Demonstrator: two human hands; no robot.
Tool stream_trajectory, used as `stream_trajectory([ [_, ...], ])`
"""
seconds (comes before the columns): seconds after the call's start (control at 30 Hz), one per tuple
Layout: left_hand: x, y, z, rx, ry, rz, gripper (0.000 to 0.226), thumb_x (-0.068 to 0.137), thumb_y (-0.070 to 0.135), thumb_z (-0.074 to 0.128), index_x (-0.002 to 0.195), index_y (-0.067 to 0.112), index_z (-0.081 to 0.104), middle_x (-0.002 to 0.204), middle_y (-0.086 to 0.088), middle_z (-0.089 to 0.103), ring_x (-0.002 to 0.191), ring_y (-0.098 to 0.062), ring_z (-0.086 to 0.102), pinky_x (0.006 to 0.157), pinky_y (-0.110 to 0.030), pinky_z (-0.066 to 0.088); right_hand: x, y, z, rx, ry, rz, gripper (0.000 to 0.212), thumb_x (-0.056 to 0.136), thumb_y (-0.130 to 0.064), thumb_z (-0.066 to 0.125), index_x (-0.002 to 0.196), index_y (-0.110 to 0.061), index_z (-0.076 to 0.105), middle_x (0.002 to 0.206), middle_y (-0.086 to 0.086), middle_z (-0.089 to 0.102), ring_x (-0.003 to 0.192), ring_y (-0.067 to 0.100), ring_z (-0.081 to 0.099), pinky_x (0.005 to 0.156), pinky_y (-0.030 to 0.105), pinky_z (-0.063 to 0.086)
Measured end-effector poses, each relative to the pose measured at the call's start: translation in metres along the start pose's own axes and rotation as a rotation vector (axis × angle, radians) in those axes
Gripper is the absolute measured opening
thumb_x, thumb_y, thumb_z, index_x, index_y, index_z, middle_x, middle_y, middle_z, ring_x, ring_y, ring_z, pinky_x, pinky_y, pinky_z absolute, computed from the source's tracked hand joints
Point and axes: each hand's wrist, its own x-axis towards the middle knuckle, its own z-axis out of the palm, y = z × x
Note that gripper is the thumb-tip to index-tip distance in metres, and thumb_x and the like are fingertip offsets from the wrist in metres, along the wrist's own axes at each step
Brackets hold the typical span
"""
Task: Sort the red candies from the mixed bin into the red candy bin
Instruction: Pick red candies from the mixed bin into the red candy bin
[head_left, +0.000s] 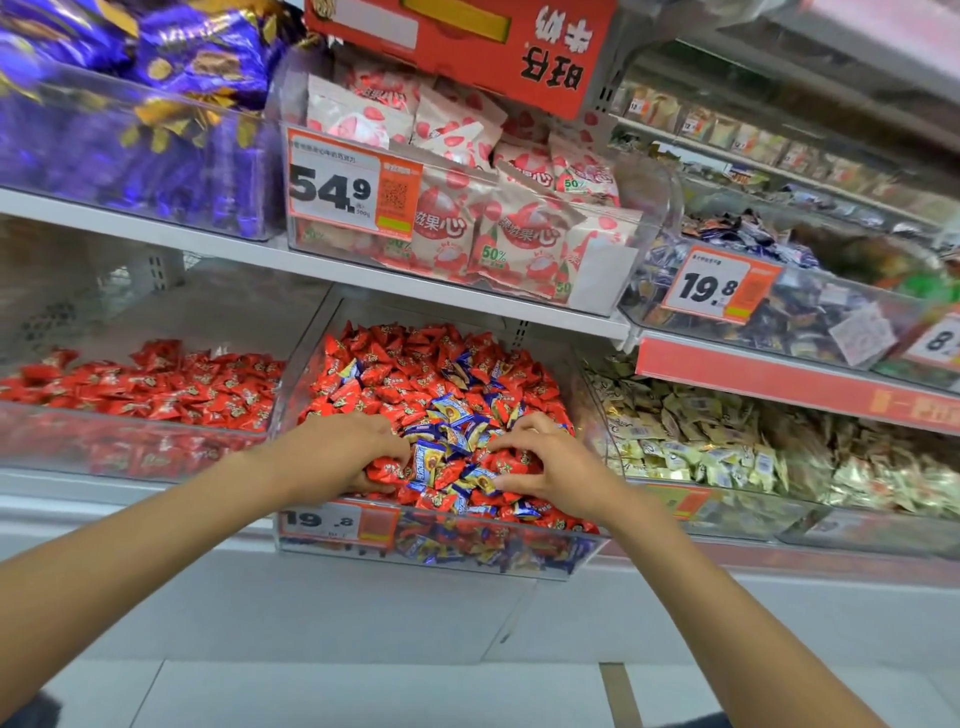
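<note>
The mixed bin (441, 564) is a clear plastic tub on the lower shelf, heaped with red candies (384, 364) and blue candies (449, 410). Both my hands are in its front part. My left hand (343, 449) has its fingers and thumb curled round a clump of red candies at the heap's front left. My right hand (545, 462) lies on the front right with fingers bent, pinching red candies. To the left stands the red candy bin (130, 447), holding only red candies (156, 384).
A bin of pale yellow candies (727, 447) stands to the right. The shelf above carries purple-wrapped sweets (156, 104), white strawberry packets (493, 218) and dark mixed sweets (779, 312). A shelf edge (363, 275) overhangs the lower bins. Price tags hang on the fronts.
</note>
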Motion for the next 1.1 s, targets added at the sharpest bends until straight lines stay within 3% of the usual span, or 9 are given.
stream_trajectory([
  [0.17, 0.002, -0.005, 0.004, -0.25, 0.077, -0.054, 0.046, 0.083, -0.003, 0.054, 0.105, 0.037, 0.056, 0.104, 0.009, 0.045, 0.088, -0.014, 0.049, 0.07, -0.02, 0.04, 0.004, -0.003, 0.002, -0.047, 0.02, -0.003, 0.025, 0.091, -0.027, 0.064, 0.116, -0.031, 0.062, 0.112, -0.005, 0.045, 0.095, 0.013, 0.053, 0.084, 0.024, 0.044],
  [0.3, 0.007, -0.007, 0.0, -0.479, 0.302, -0.09, 0.033, 0.083, 0.016, 0.071, 0.084, 0.044, 0.054, 0.096, 0.007, 0.052, 0.088, -0.012, 0.052, 0.08, -0.03, 0.044, 0.006, -0.002, 0.0, 0.04, 0.102, -0.001, 0.018, 0.093, -0.016, 0.061, 0.107, -0.027, 0.06, 0.113, -0.002, 0.052, 0.105, 0.014, 0.052, 0.095, 0.028, 0.041],
  [0.47, 0.008, -0.006, -0.016, -0.66, 0.505, -0.139, 0.011, 0.083, 0.026, 0.071, 0.084, 0.023, 0.06, 0.084, 0.006, 0.063, 0.078, -0.009, 0.055, 0.074, -0.032, 0.043, 0.008, -0.007, -0.015, 0.17, 0.218, 0.018, 0.019, 0.093, -0.018, 0.06, 0.103, -0.033, 0.056, 0.116, -0.005, 0.058, 0.106, 0.012, 0.054, 0.09, 0.028, 0.041],
  [0.67, 0.004, -0.013, -0.031, -1.052, 0.456, -0.266, 0.024, 0.085, 0.029, 0.069, 0.088, 0.007, 0.06, 0.079, -0.008, 0.052, 0.071, -0.014, 0.045, 0.068, -0.028, 0.037, 0.021, -0.03, -0.017, 0.264, 0.29, -0.003, 0.019, 0.094, -0.021, 0.06, 0.104, -0.037, 0.057, 0.106, -0.018, 0.055, 0.059, -0.001, 0.048, 0.059, 0.02, 0.043],
  [0.77, -0.008, -0.019, -0.041, -1.177, 0.471, -0.273, 0.023, 0.088, 0.017, 0.066, 0.088, -0.004, 0.057, 0.076, -0.006, 0.045, 0.067, -0.01, 0.041, 0.057, -0.013, 0.035, 0.029, -0.059, -0.014, 0.276, 0.299, -0.016, 0.022, 0.093, -0.023, 0.061, 0.112, -0.035, 0.058, 0.13, -0.018, 0.053, 0.1, 0.024, 0.063, 0.091, 0.038, 0.05],
  [0.83, -0.019, -0.03, -0.045, -1.247, 0.501, -0.282, 0.017, 0.088, 0.011, 0.065, 0.081, 0.0, 0.054, 0.067, -0.002, 0.043, 0.058, -0.005, 0.04, 0.054, -0.011, 0.034, 0.036, -0.079, -0.01, 0.318, 0.295, -0.043, 0.025, 0.093, -0.023, 0.061, 0.115, -0.034, 0.058, 0.126, -0.022, 0.052, 0.115, 0.008, 0.055, 0.104, 0.032, 0.042],
  [0.93, -0.039, -0.059, -0.051, -1.284, 0.545, -0.342, 0.017, 0.088, 0.006, 0.062, 0.076, 0.004, 0.052, 0.055, 0.006, 0.045, 0.05, -0.005, 0.041, 0.043, -0.011, 0.035, 0.051, -0.109, -0.004, 0.378, 0.242, -0.073, 0.026, 0.093, -0.029, 0.06, 0.118, -0.036, 0.057, 0.125, -0.023, 0.053, 0.089, -0.001, 0.058, 0.089, 0.024, 0.046],
  [1.03, -0.063, -0.091, -0.058, -1.319, 0.58, -0.425, 0.016, 0.092, 0.006, 0.058, 0.076, 0.008, 0.053, 0.045, 0.01, 0.053, 0.038, 0.0, 0.039, 0.035, -0.012, 0.033, 0.075, -0.141, 0.007, 0.379, 0.207, -0.14, 0.027, 0.093, -0.029, 0.061, 0.119, -0.032, 0.06, 0.124, -0.019, 0.057, 0.101, -0.01, 0.051, 0.088, 0.01, 0.036],
  [1.1, -0.075, -0.117, -0.061, -1.37, 0.602, -0.484, 0.013, 0.093, 0.008, 0.057, 0.08, 0.01, 0.056, 0.047, 0.01, 0.055, 0.034, 0.001, 0.039, 0.033, -0.013, 0.031, 0.098, -0.167, 0.015, 0.412, 0.204, -0.208, 0.023, 0.092, -0.021, 0.064, 0.113, -0.028, 0.063, 0.109, -0.013, 0.065, 0.077, -0.01, 0.055, 0.074, 0.008, 0.04],
])
